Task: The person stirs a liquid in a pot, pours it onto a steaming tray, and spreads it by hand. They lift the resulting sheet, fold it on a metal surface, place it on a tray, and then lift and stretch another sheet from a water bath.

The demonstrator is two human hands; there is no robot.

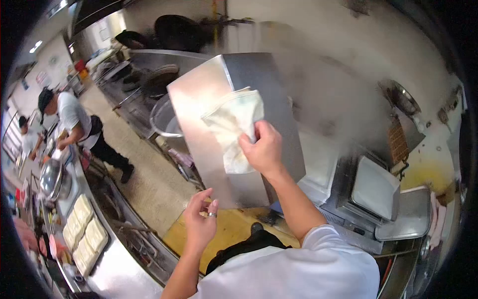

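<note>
Gripped between the thumb and fingers of my right hand (263, 149) is a pale cream cloth (231, 117), creased and hanging in folds. It overlaps the front of a tall stainless steel box (196, 99) with a sharp vertical edge. My left hand (201, 219), wearing a ring, is lower and to the left near the box's bottom corner. Its fingers are loosely bent and apart, with nothing in them. Behind the box's left side, a large round metal pot (165, 117) is partly hidden.
On the left, a steel counter (119, 264) carries a tray of pale rectangular blocks (84, 231) and a metal bowl (55, 179). Two people (79, 119) stand farther along it. Woks (179, 32) are at the back; metal trays (373, 187) stand at right.
</note>
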